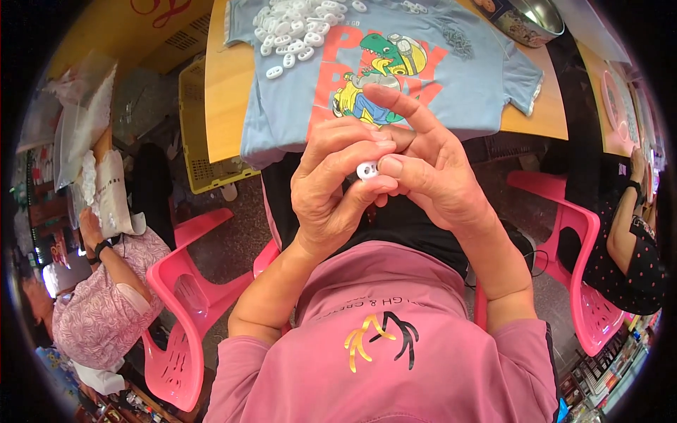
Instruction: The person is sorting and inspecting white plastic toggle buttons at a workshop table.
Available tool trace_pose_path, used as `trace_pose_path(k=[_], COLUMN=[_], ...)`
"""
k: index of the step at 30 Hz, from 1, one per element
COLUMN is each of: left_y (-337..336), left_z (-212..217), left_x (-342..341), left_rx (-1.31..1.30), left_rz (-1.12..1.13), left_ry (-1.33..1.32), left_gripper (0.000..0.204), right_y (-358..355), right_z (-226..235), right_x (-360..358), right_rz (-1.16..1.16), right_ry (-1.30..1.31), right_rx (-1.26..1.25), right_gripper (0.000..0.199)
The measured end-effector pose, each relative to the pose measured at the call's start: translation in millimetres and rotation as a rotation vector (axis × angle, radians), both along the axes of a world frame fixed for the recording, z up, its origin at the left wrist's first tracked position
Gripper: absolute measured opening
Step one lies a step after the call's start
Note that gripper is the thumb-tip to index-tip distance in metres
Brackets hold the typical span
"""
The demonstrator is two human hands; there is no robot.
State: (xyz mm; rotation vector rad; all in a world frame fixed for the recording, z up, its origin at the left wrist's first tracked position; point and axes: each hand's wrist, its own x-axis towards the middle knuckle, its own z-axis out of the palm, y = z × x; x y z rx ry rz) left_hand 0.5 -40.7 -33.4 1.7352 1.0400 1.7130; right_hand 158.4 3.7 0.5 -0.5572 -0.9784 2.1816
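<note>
- Nearest the camera, a pink shirt with a yellow and black print (381,342) fills the lower middle, and both bare forearms rise from it to meet above the lap.
- Left hand (331,187) is curled closed, its fingertips pinching a small white plastic piece (367,170) from the left side.
- Right hand (423,166) presses its thumb against the same piece from the right, with the index finger stretched up and forward; so both hands grip it between them, held in the air and well short of the worktop (222,106).
- On the worktop lies a light blue T-shirt with a dinosaur print (451,77), spread flat, its lower hem hanging over the near edge.
- A heap of similar white plastic pieces (293,32) rests on the upper left part of that T-shirt, some strays lying just beside it.
- A round metal tin (529,21) stands at the worktop's far right.
- Pink plastic chairs (183,303) stand on either side; other people sit at the left and right rims, their hands busy with their own things.
- Risk, as I judge it: the piece is small and smooth, gripped only by fingertips over the lap, so a slip of the thumb could flick it down onto the dark floor between the chairs, where it would be hard to find.
- A tug on the overhanging hem could also spill the heap.
</note>
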Motion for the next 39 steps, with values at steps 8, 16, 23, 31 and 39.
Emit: trace_pose_path(k=[8,16,23,31,39], left_y=[-3.9,-4.3,-8.9,-18.2,8.8], left_z=[2.5,1.4,5.7,16.1,6.2], left_x=[-2.3,-8.8,-5.9,-42.7,-199.7], left_rx=[-0.063,0.005,-0.051,-0.098,-0.273], left_rz=[-0.02,-0.062,-0.081,0.224,0.842], left_ry=[0.0,0.04,-0.04,0.047,0.052], left_gripper=[0.031,0.031,0.033,0.026,0.025], right_y=[-1.5,-6.4,-8.0,-7.0,4.3], right_z=[0.5,2.6,4.2,-1.3,-9.8], right_x=[-1.0,-0.3,-1.5,-0.9,5.4], right_rz=[0.024,0.031,0.036,0.013,-0.101], right_ry=[0.06,0.067,0.08,-0.016,-0.096], right_rx=[-0.1,-0.077,-0.076,0.079,0.055], right_gripper=[0.073,0.075,0.076,0.066,0.051])
